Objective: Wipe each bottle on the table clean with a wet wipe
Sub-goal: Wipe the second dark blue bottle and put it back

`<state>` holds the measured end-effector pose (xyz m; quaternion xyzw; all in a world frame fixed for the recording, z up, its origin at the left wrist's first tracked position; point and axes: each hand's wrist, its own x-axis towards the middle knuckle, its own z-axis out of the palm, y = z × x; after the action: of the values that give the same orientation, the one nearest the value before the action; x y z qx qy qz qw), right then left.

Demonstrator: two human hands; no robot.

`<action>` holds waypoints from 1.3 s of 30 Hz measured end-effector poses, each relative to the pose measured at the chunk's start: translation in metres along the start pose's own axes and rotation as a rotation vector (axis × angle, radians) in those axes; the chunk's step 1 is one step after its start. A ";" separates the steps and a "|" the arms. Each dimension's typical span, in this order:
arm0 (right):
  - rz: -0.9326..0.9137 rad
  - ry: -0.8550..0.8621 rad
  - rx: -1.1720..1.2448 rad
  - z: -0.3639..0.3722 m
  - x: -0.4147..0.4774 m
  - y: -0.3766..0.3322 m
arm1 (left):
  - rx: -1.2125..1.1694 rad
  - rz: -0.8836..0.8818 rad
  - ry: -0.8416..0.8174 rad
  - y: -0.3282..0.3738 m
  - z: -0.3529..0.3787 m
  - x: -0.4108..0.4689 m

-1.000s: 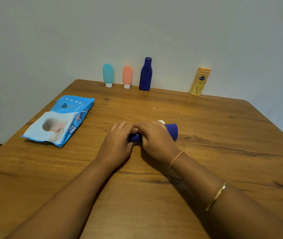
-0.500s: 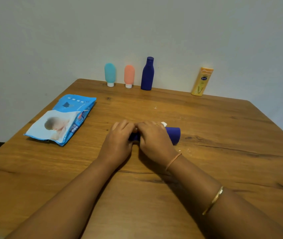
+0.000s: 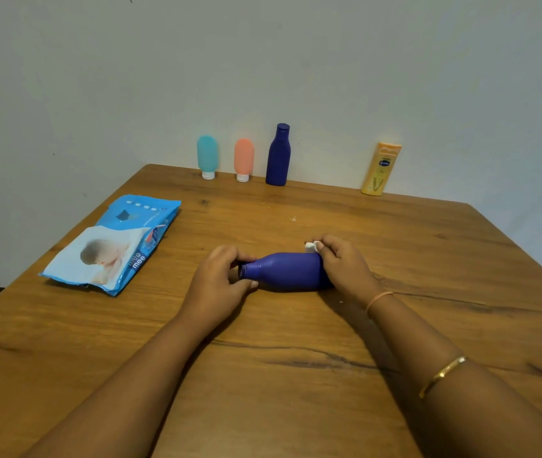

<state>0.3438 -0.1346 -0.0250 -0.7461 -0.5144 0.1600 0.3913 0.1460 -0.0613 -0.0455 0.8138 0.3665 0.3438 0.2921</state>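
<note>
The bottle (image 3: 288, 271) lies on its side near the middle of the table (image 3: 296, 391), neck to the left and base to the right. The left hand (image 3: 218, 280) pinches the neck end between thumb and curled fingers. The right hand (image 3: 345, 267) is curled over the base end, with a crumpled white wipe (image 3: 311, 246) bunched in its fingers and pressed to the bottle's far upper edge.

Half a second ago the two hands sat knuckle to knuckle; the right hand covered nearly all of the bottle, and only the base showed beyond it. Now the right hand has slid along to the base; the whole purple body shows bare between the hands, and the gap between them is wide. The left hand has kept its hold at the neck, and the bottle lies much where it lay, still flat on the wood.

The pack (image 3: 114, 242) of wipes lies at the left as before, its flap peeled back. Along the back edge, against the wall, the teal tube (image 3: 207, 156), pink tube (image 3: 244, 158), tall bottle (image 3: 278, 157) and yellow bottle (image 3: 381, 169) stand upright in the same order, the yellow one well apart from the other three. A thin band (image 3: 378, 297) circles the right wrist; a gold bangle (image 3: 443, 375) sits further up that forearm.
</note>
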 end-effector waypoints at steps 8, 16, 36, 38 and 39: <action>-0.133 -0.097 -0.342 0.019 -0.007 -0.030 | -0.267 -0.080 -0.066 0.008 -0.003 -0.002; -0.255 -0.112 -0.118 0.032 -0.025 -0.055 | -0.398 -0.154 -0.055 0.016 -0.005 -0.006; 0.530 0.065 1.334 -0.026 0.002 -0.068 | -0.755 -0.050 0.078 0.059 -0.015 0.010; 0.400 0.094 1.245 -0.029 -0.002 -0.076 | -0.700 0.005 0.040 0.063 -0.010 0.010; 0.324 0.115 1.154 -0.030 -0.005 -0.080 | -0.683 0.021 0.021 0.065 -0.007 0.010</action>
<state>0.3098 -0.1387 0.0535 -0.4894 -0.2021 0.4305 0.7309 0.1708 -0.0883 0.0089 0.6691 0.2247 0.4580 0.5404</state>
